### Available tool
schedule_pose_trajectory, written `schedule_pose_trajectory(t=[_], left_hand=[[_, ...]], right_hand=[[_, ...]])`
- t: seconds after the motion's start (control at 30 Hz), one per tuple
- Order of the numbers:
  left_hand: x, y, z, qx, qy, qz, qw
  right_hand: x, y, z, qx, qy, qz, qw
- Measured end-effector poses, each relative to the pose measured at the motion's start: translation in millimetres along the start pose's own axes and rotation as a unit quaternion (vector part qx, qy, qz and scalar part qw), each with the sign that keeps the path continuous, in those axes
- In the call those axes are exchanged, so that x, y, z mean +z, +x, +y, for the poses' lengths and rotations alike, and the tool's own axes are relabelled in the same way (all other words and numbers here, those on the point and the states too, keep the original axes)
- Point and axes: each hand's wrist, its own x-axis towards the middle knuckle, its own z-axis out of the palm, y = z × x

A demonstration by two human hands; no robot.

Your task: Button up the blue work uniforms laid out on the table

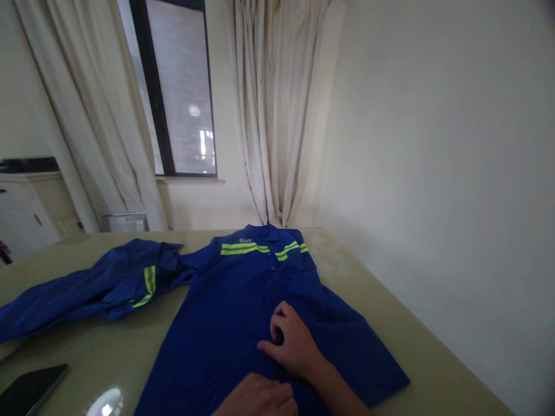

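Blue shirt (225, 312) beneath hands (297, 344); striped blue cloth (95, 283), dark slab (32, 388) leftward

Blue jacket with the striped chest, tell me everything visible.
The blue jacket lies spread on the greenish table, collar at the far end, near end cut off by the frame. It looks like woven cloth, with yellow-green and grey bands across the chest, pale lettering above, and buttons below the collar. The right hand and left hand are over its front; contact is unclear. At left it meets more blue cloth, perhaps a sleeve.
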Motion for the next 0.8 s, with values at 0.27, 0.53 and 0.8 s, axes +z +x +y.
schedule_pose_trajectory(t=[0.27,0.53,0.8], left_hand=[[-31.7,-20,-39,-0.269,-0.027,0.111,0.956],[-28.5,-19,-86,-0.338,0.072,0.043,0.937],[-15.3,23,-57,-0.331,0.086,0.106,0.934]], right_hand=[[8,14,32,0.048,0.204,0.092,0.974],[8,18,31,0.067,0.297,0.149,0.941],[0,3,27,0.075,0.275,0.189,0.940]])
